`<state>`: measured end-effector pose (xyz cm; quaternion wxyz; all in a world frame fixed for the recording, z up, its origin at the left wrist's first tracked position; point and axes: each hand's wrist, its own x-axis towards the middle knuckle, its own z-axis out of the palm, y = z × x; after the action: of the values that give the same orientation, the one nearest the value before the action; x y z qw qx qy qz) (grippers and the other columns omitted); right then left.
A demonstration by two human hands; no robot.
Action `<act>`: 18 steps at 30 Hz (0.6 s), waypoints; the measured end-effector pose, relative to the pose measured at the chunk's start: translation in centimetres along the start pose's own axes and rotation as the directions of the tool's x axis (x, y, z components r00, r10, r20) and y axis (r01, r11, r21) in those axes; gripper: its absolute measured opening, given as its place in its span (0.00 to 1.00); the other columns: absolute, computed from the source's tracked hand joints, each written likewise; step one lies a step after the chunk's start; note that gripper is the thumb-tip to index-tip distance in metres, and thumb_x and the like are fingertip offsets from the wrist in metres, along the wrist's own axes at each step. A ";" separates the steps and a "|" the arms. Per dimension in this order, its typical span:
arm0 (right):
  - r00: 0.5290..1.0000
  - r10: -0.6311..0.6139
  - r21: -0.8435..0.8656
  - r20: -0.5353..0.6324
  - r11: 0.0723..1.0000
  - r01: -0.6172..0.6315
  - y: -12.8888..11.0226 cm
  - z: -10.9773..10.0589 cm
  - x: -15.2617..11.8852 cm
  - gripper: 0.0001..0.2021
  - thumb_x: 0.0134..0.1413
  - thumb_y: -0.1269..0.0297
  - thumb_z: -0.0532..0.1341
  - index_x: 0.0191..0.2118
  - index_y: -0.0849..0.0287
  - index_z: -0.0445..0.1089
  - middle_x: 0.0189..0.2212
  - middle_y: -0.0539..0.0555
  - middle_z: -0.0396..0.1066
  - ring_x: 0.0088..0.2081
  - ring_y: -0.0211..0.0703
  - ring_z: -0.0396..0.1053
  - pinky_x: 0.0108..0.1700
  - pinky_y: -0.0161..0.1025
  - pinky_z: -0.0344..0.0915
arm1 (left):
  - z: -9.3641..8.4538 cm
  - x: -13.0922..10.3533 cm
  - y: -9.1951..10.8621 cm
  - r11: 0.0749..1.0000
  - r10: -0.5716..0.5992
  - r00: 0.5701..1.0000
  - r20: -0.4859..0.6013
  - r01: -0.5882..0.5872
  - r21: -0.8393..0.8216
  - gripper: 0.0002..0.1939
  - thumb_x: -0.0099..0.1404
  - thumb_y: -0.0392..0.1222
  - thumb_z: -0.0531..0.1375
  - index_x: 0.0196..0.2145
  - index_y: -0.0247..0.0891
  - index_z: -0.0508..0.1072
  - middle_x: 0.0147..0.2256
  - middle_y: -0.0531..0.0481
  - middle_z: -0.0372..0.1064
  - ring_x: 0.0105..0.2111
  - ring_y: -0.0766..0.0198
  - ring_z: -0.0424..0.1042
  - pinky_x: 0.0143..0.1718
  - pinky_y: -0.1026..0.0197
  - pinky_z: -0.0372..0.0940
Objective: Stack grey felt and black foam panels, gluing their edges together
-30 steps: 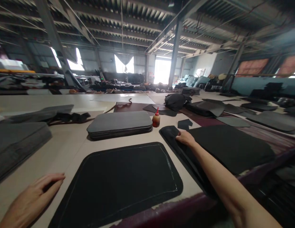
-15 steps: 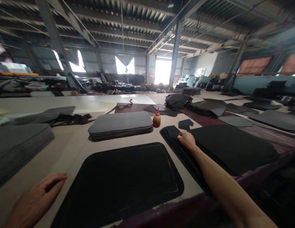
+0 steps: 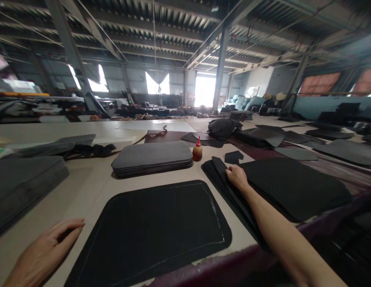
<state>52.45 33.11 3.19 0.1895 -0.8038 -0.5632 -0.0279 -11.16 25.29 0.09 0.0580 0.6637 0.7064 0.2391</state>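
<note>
A large black panel (image 3: 161,227) with rounded corners lies flat on the pale table (image 3: 92,191), a thin shiny line running inside its edge. Left of it, my left hand (image 3: 50,247) rests with nothing in it, thumb and fingers apart. My right hand (image 3: 236,177) is closed on the edge of a black strip (image 3: 220,167), its fingertips curled under and partly hidden. That strip lies on a narrow stack of black pieces, beside a wide stack of black sheets (image 3: 293,187). A small dark scrap (image 3: 233,156) sits just beyond my right hand.
Behind the panel are a stack of grey rounded pieces (image 3: 152,157) and a glue bottle (image 3: 197,151) with a red tip. A thick grey stack (image 3: 26,183) stands at the left. A dark bundle (image 3: 222,128) and more flat pieces lie farther back.
The black strip at my right hand has lifted or turned, and its far end now looks narrower and more pointed. My right hand has shifted slightly right; my left hand has stayed put.
</note>
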 end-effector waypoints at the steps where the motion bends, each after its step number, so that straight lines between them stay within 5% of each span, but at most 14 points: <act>1: 1.000 -0.008 -0.009 0.000 1.000 0.008 0.0 0.1 0.0 0.14 0.63 0.65 0.55 0.40 0.61 0.79 0.45 0.62 0.76 0.47 0.50 0.73 0.45 0.36 0.62 | -0.1 0.0 0.1 1.000 -0.005 1.000 0.001 0.005 -0.004 0.26 0.56 0.62 0.50 0.36 0.46 0.82 0.45 0.49 0.79 0.48 0.48 0.76 0.56 0.51 0.67; 6: 0.999 -0.040 -0.031 0.035 0.999 0.041 -0.4 0.6 0.2 0.15 0.64 0.66 0.53 0.42 0.64 0.78 0.43 0.64 0.75 0.45 0.50 0.73 0.47 0.37 0.63 | -0.1 0.0 0.0 0.999 0.001 1.000 0.006 -0.001 -0.050 0.22 0.57 0.61 0.53 0.36 0.49 0.82 0.45 0.53 0.79 0.48 0.49 0.76 0.57 0.50 0.65; 11: 0.998 -0.060 -0.051 0.035 0.997 0.062 -0.8 1.2 0.5 0.20 0.63 0.56 0.57 0.50 0.66 0.74 0.51 0.68 0.71 0.53 0.57 0.68 0.52 0.42 0.63 | 0.1 0.0 -0.3 0.997 0.022 0.999 -0.024 -0.024 -0.078 0.20 0.56 0.60 0.54 0.33 0.50 0.82 0.43 0.52 0.79 0.48 0.47 0.75 0.57 0.48 0.65; 18: 0.997 -0.042 -0.073 0.059 0.996 0.046 -0.9 1.2 1.1 0.14 0.61 0.66 0.55 0.42 0.63 0.78 0.42 0.65 0.76 0.45 0.53 0.73 0.46 0.41 0.66 | 0.4 0.0 -1.1 0.997 0.029 0.999 -0.014 -0.030 -0.073 0.16 0.57 0.59 0.56 0.33 0.55 0.81 0.44 0.57 0.79 0.49 0.48 0.75 0.57 0.48 0.65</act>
<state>51.88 34.79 2.61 0.1424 -0.7982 -0.5846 -0.0297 -12.00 25.39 -0.69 0.0741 0.6700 0.6876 0.2699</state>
